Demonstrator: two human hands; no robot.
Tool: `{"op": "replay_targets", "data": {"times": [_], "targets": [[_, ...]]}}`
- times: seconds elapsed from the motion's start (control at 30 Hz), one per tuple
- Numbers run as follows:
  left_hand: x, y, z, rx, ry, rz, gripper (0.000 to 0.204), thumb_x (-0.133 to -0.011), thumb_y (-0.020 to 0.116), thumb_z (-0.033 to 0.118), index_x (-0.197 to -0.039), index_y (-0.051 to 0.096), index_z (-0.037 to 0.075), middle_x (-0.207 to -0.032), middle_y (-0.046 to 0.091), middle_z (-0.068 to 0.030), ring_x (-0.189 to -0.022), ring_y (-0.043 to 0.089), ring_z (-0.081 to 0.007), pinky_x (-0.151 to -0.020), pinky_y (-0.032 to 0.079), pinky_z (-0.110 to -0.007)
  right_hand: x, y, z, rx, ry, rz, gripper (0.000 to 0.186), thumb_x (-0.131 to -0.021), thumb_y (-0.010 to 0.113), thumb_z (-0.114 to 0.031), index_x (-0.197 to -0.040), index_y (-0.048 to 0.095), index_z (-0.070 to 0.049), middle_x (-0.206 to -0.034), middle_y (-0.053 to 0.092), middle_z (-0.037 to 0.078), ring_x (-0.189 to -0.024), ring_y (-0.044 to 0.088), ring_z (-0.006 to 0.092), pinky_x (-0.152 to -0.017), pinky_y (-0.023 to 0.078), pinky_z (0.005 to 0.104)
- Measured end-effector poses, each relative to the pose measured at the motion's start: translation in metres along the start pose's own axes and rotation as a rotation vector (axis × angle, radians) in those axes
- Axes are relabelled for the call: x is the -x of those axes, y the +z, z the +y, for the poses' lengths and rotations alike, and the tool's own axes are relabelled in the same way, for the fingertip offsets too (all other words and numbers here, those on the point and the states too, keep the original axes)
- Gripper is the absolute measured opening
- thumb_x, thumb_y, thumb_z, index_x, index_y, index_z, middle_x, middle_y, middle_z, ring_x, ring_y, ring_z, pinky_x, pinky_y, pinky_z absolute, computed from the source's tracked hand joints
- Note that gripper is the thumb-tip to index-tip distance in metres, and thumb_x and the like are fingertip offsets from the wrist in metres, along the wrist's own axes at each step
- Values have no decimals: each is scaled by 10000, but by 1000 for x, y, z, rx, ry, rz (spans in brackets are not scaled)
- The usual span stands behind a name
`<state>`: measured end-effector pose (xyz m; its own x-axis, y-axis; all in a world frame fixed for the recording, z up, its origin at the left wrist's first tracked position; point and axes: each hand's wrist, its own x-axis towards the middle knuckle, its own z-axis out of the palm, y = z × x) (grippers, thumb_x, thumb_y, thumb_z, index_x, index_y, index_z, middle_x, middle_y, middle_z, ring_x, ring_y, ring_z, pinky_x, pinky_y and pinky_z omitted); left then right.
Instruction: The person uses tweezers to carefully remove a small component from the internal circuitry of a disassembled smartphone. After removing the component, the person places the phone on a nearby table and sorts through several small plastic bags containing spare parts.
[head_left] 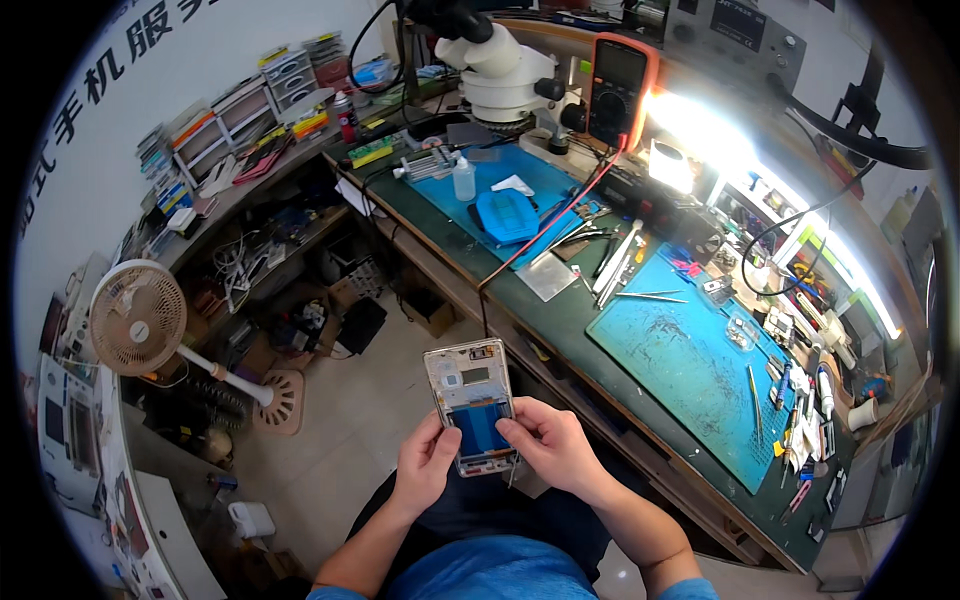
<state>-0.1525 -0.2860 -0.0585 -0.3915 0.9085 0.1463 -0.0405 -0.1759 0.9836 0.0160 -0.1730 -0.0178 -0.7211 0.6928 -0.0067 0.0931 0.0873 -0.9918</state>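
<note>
Above my lap I hold an opened smartphone [470, 385], its inside facing up. Metal shielding and small parts fill its far half, and a dark blue panel lies in the near half. My left hand [428, 460] grips the left edge, thumb on the lower left corner. On the opposite side, my right hand [545, 440] is closed on the right edge, its thumb resting over the blue panel. The fingers beneath the phone are hidden. Something thin sticks out near the phone's lower right corner; I cannot make out what it is.
On the workbench to the right lie a blue mat [680, 350], tweezers [652, 297] and many small tools. Farther back stand a microscope [505, 85], an orange multimeter [618, 90] and a clear bottle [464, 180]. A pedestal fan [140, 318] stands at the left.
</note>
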Motion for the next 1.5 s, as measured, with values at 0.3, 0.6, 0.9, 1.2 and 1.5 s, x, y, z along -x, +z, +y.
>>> {"op": "replay_targets", "data": {"times": [0.3, 0.6, 0.9, 1.2, 1.5], "targets": [[51, -44, -20, -70, -20, 345, 149, -1014, 619, 149, -1019, 664, 7, -831, 578, 40, -778, 508, -22, -648, 440, -218, -19, 71, 15, -151, 108, -215, 183, -981, 601, -60, -1119, 674, 35, -871, 712, 39, -798, 608, 38, -683, 504, 229], [180, -143, -5, 241, 22, 725, 306, -1017, 605, 127, -1287, 575, -14, -988, 672, 0, -833, 613, -40, -692, 507, -203, -37, 235, 4, -144, 133, -624, 200, -985, 583, -39, -1152, 631, 61, -889, 712, 38, -772, 616, 43, -700, 487, 203], [321, -250, 54, -776, 222, 1116, 327, -945, 658, 84, -1263, 617, 20, -967, 675, -100, -788, 659, -188, -723, 541, -307, -32, 408, -40, -127, 66, -1043, 172, -999, 584, -62, -1123, 639, 44, -931, 690, 11, -802, 598, 40, -761, 482, 200], [504, -355, 189, -1265, 636, 2061, 123, -984, 510, 1, -1074, 594, -6, -1033, 632, -95, -910, 578, -159, -830, 464, -297, -40, 502, -89, -140, -83, -1147, 180, -1007, 562, -49, -1154, 631, 30, -967, 684, 11, -846, 602, 43, -774, 477, 201], [841, -550, 318, -974, 396, 2395, 622, -932, 527, 54, -1503, 305, -56, -1475, 467, -230, -1350, 493, -301, -1103, 411, -374, -21, 609, -155, -128, -73, -1307, 178, -984, 582, -46, -1125, 638, 48, -936, 701, 29, -812, 623, 61, -746, 491, 209]]}}
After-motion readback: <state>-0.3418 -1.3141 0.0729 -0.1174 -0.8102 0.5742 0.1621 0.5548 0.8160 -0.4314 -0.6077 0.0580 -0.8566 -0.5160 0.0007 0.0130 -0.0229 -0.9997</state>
